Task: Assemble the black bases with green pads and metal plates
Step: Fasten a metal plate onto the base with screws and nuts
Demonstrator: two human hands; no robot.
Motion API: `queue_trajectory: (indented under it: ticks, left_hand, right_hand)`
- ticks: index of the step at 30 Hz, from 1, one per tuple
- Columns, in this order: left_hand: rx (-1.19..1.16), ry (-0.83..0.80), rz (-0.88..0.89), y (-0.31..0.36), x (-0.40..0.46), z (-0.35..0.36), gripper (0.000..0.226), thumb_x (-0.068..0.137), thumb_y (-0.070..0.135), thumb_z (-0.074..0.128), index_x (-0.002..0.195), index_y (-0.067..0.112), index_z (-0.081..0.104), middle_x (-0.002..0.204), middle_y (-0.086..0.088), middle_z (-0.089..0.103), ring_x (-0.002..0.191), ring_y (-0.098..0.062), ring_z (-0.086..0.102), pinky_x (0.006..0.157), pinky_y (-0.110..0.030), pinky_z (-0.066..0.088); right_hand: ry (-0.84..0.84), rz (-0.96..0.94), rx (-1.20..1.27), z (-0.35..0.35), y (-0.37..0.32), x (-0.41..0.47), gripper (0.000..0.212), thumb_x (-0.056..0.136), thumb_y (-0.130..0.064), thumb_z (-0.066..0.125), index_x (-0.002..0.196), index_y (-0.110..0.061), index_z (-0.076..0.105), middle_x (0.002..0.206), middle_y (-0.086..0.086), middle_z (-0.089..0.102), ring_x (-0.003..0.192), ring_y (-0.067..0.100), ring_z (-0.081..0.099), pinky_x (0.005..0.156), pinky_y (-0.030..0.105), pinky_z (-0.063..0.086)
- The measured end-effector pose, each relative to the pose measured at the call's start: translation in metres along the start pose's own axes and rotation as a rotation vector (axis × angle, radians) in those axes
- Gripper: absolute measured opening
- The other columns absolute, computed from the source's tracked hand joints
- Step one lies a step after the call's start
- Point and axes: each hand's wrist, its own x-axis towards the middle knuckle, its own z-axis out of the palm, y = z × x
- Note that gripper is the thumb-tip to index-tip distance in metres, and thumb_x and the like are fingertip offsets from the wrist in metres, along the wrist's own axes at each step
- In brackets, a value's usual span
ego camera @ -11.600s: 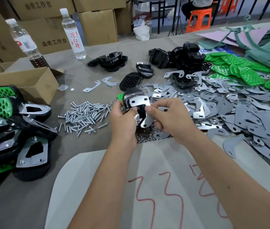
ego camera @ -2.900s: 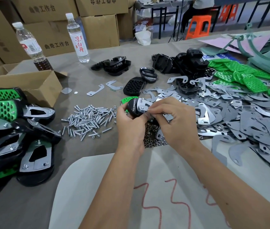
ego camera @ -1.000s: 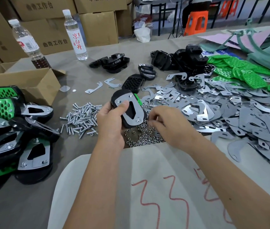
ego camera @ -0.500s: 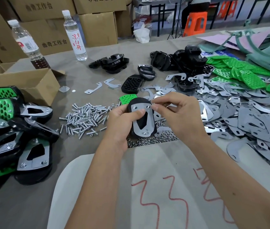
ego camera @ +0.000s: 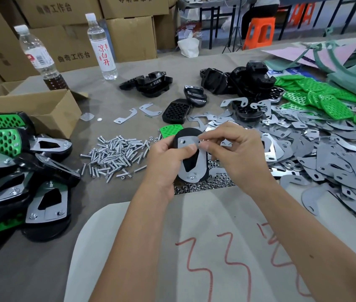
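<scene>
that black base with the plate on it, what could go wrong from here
1. The right hand pinches something tiny at the top hole of the metal plate. If it slips, it could vanish among the nuts piled right below.
2. The left hand holds the black base in mid-air with its thumb on the plate. If the thumb eases, the plate may shift off its holes.
3. The screws lie loose beside the left hand; a nudge could scatter them.

light: bright, even, soft shadows | glare: metal plates (ego camera: 336, 162) | edges: wide-angle bowing | focus: mostly sharp
</scene>
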Motion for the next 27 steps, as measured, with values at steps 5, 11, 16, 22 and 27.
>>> queue_trajectory:
  ticks: [5, 11, 16, 22, 27]
  left_hand:
    - [-0.009, -0.005, 0.022, -0.003, 0.0, 0.002, 0.024, 0.088, -0.004, 0.07, 0.1, 0.015, 0.077, 0.094, -0.01, 0.079, 0.082, -0.025, 0.075, 0.07, -0.037, 0.063]
    - [-0.009, -0.029, -0.002, -0.004, 0.001, 0.001, 0.024, 0.088, -0.003, 0.07, 0.099, 0.016, 0.078, 0.095, -0.011, 0.079, 0.083, -0.027, 0.076, 0.074, -0.042, 0.064]
    - [0.031, 0.005, 0.007, -0.004, 0.0, 0.005, 0.021, 0.089, -0.003, 0.067, 0.09, 0.016, 0.076, 0.08, -0.002, 0.078, 0.069, -0.015, 0.074, 0.055, -0.024, 0.056]
    - [0.053, -0.015, 0.003, -0.004, 0.001, 0.003, 0.019, 0.091, 0.0, 0.067, 0.092, 0.016, 0.077, 0.084, -0.005, 0.078, 0.072, -0.018, 0.074, 0.058, -0.027, 0.057]
    - [0.062, -0.026, -0.005, -0.004, 0.001, 0.002, 0.018, 0.092, 0.001, 0.067, 0.098, 0.014, 0.076, 0.084, -0.004, 0.078, 0.073, -0.017, 0.074, 0.059, -0.028, 0.057]
  right_hand:
    - [0.011, 0.026, -0.025, 0.0, 0.001, 0.0, 0.013, 0.083, 0.0, 0.083, 0.09, -0.011, 0.082, 0.08, -0.003, 0.068, 0.064, 0.013, 0.06, 0.052, 0.015, 0.05]
    - [0.047, 0.015, -0.049, 0.0, 0.003, -0.001, 0.011, 0.08, -0.005, 0.087, 0.086, -0.01, 0.081, 0.077, 0.002, 0.068, 0.066, 0.012, 0.06, 0.053, 0.019, 0.054]
    - [-0.023, -0.01, -0.05, -0.001, 0.002, 0.0, 0.014, 0.083, 0.0, 0.083, 0.089, -0.013, 0.081, 0.079, 0.004, 0.065, 0.066, 0.014, 0.06, 0.055, 0.019, 0.054]
    - [-0.119, 0.068, 0.009, -0.009, 0.002, 0.003, 0.02, 0.087, -0.002, 0.08, 0.09, -0.021, 0.083, 0.079, 0.005, 0.064, 0.059, 0.014, 0.061, 0.054, 0.023, 0.056]
    - [-0.073, 0.048, 0.009, -0.008, 0.004, 0.002, 0.014, 0.084, -0.002, 0.084, 0.088, -0.016, 0.082, 0.075, 0.004, 0.064, 0.059, 0.01, 0.058, 0.05, 0.024, 0.055]
